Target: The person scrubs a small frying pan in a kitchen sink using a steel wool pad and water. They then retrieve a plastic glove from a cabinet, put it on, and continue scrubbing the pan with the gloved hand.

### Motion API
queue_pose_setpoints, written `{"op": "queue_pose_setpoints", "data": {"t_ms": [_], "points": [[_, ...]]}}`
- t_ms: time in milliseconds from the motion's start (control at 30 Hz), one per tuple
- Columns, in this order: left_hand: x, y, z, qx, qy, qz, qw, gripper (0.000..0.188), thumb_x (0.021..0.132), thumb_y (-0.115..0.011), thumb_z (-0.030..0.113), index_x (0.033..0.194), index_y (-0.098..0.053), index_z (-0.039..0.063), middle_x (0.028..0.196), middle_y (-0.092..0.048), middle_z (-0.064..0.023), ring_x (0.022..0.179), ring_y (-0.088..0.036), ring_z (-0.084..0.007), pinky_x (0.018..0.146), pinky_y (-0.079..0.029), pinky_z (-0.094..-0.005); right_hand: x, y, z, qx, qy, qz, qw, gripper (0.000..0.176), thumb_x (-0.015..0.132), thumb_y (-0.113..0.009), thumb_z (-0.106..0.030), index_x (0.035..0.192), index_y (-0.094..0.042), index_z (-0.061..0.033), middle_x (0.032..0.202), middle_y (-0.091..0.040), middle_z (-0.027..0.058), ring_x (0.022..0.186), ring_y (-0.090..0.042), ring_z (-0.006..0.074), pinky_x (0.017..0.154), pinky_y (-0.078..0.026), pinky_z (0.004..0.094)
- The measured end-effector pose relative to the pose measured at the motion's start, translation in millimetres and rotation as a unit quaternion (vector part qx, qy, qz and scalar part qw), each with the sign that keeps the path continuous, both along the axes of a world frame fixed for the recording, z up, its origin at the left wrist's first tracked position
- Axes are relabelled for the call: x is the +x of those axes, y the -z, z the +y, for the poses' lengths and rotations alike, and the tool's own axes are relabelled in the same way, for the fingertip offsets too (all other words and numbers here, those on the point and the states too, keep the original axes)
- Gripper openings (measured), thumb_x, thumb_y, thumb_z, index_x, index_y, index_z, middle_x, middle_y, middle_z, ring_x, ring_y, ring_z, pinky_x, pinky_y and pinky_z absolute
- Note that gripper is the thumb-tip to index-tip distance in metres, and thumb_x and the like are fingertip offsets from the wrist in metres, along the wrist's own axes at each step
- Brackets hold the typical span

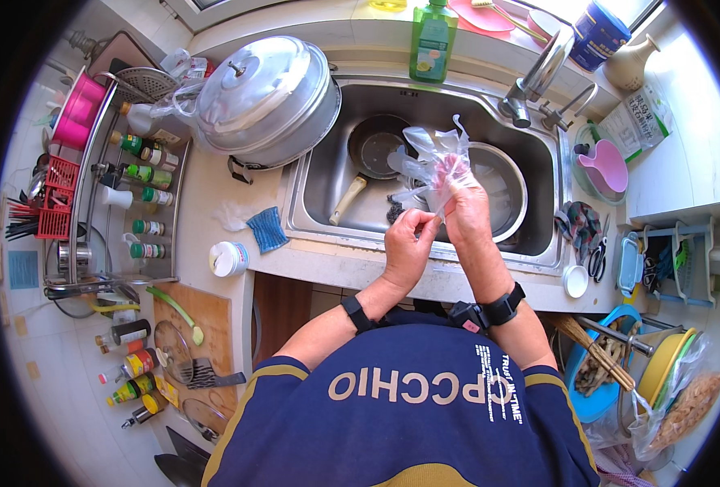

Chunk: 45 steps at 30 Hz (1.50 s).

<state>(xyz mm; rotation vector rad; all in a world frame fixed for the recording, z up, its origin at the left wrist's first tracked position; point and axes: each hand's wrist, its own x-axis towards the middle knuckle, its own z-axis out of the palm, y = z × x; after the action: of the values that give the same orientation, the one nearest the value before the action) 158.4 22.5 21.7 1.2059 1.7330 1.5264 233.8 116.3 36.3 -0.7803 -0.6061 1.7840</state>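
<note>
Above the stainless steel sink (542,237), my left hand (407,242) pinches the cuff edge of a transparent plastic glove (419,143) between thumb and fingers. The fingers of my right hand (466,204) are inside the glove, reddish through the film; its loose finger tips stick out towards the sink's far side. Crumpled plastic hides how those fingers are bent. Under my hands in the sink lie a frying pan (377,146) with a cream handle, a round metal basin (515,176) holding what looks like water, and a dark scouring pad (394,211), partly covered.
A large lidded steamer pot (262,91) stands left of the sink, near a blue sponge (267,229) and a white jar (229,259). Behind are a green detergent bottle (434,45) and the faucet (527,91). Scissors (599,255) and a cloth (579,225) lie right.
</note>
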Motion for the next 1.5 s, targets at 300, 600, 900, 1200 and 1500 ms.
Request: {"op": "queue_pose_setpoints", "data": {"t_ms": [300, 600, 900, 1200, 1500], "points": [[2, -2, -4, -0.02, 0.008, -0.052, 0.998, 0.01, 0.089, -0.067, 0.009, 0.085, -0.063, 0.001, 0.073, -0.066, -0.0035, 0.068, -0.064, -0.0079, 0.064, -0.05, -0.0232, 8, 0, 11, -0.012, -0.089, -0.013, 0.996, 0.026, 0.095, -0.057, -0.008, 0.119, -0.062, 0.0009, 0.111, -0.066, 0.0065, 0.098, -0.062, 0.015, 0.089, -0.049, 0.0291], [7, -3, -2, -0.032, 0.025, -0.145, 0.989, 0.011, 0.091, -0.066, 0.012, 0.089, -0.062, 0.001, 0.077, -0.066, -0.0016, 0.072, -0.063, -0.0069, 0.066, -0.05, -0.0224, -6, -20, 4, -0.007, -0.073, 0.017, 0.997, 0.031, 0.096, -0.054, -0.008, 0.125, -0.056, 0.0012, 0.118, -0.064, 0.0074, 0.108, -0.06, 0.0196, 0.096, -0.046, 0.0338], [-28, -53, 9, 0.142, -0.022, -0.042, 0.989, 0.023, 0.087, -0.071, 0.024, 0.098, -0.064, 0.005, 0.088, -0.061, -0.0056, 0.076, -0.059, -0.0137, 0.063, -0.048, -0.0258, -4, -61, 7, 0.504, 0.026, -0.61, 0.611, 0.046, 0.08, -0.068, -0.023, 0.118, -0.06, 0.0025, 0.128, -0.054, 0.0195, 0.128, -0.043, 0.0349, 0.107, -0.029, 0.0468], [-47, -87, 27, 0.069, 0.016, 0.265, 0.962, 0.019, 0.08, -0.073, 0.018, 0.095, -0.07, 0.006, 0.088, -0.066, -0.0081, 0.081, -0.06, -0.0235, 0.073, -0.049, -0.0353, -18, -41, -6, 0.559, 0.005, -0.731, 0.393, 0.045, 0.085, -0.057, -0.028, 0.127, -0.058, -0.0122, 0.142, -0.046, 0.0105, 0.139, -0.033, 0.0288, 0.113, -0.014, 0.0578], [-50, -75, 30, 0.122, -0.016, 0.289, 0.949, 0.01, 0.084, -0.064, 0.011, 0.081, -0.058, 0.004, 0.083, -0.06, -0.0114, 0.082, -0.057, -0.0315, 0.073, -0.047, -0.0401, -15, -37, -7, 0.548, -0.065, -0.704, 0.447, 0.019, 0.077, -0.06, -0.013, 0.094, -0.063, -0.0056, 0.098, -0.062, 0.0118, 0.094, -0.06, 0.0264, 0.076, -0.051, 0.036]]}}
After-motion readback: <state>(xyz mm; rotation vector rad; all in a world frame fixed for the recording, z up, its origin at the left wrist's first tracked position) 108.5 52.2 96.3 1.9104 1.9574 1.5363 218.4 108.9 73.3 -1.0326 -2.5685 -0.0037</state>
